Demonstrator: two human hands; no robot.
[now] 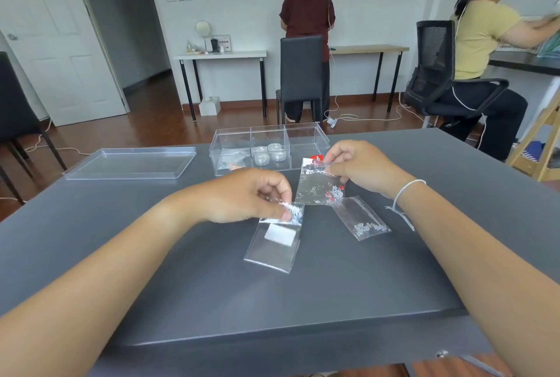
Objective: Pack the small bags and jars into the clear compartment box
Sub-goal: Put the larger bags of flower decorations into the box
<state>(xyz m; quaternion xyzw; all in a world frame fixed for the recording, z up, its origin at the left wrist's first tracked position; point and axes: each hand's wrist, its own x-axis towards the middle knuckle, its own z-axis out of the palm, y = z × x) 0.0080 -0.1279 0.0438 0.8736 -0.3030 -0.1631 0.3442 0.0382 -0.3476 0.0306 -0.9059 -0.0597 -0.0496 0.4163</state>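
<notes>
The box (269,146) stands open at the table's (424,255) far side, jars (270,152) in its middle compartment, bags in the left one. The right hand (360,166) pinches a red-topped bag (319,184); the left hand (254,196) pinches a sparkly bag (292,214). A third bag (362,219) lies nearby, the lid (130,163) left of the box.

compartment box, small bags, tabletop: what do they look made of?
Compartment box: rigid clear plastic, glossy; walls hold straight edges and you see through them. Small bags, e.g. the one in the right hand: thin clear plastic film, shiny; it creases and glints. Tabletop: dark grey, matte, smooth; likely laminate or painted board, can't tell which.
</notes>
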